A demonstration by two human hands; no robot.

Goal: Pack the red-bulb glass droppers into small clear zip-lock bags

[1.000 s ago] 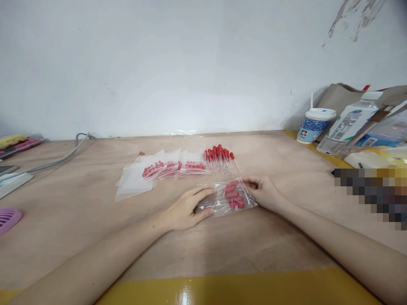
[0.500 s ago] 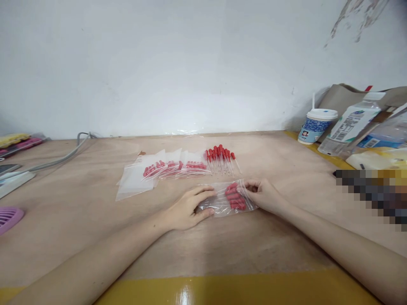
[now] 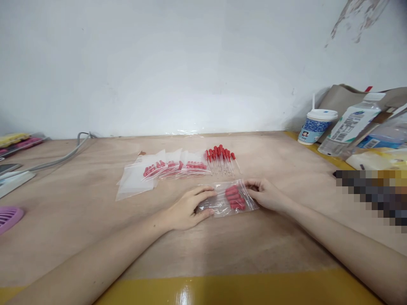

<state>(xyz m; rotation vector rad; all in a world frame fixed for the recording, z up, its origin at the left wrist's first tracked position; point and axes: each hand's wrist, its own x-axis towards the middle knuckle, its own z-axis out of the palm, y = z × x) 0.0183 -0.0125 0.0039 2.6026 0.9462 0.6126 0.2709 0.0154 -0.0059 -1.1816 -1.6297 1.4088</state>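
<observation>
Lying spread, the left hand (image 3: 187, 209) touched the clear bag (image 3: 221, 205), red bulbs (image 3: 234, 197) inside; the right hand (image 3: 265, 195) pinched the bag's right edge.

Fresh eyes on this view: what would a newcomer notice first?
Probably the red bulbs inside the clear bag, between the left hand and right hand. Next, the loose red-topped droppers lying just beyond it. Then perhaps the blue cup, at the right near the wall.

On my feed I see a pale wall (image 3: 159, 67), brown marks (image 3: 358, 21) at its upper right, behind a light-brown worktop (image 3: 286, 159) whose yellow edging (image 3: 241, 290) shines along the near side.
</observation>
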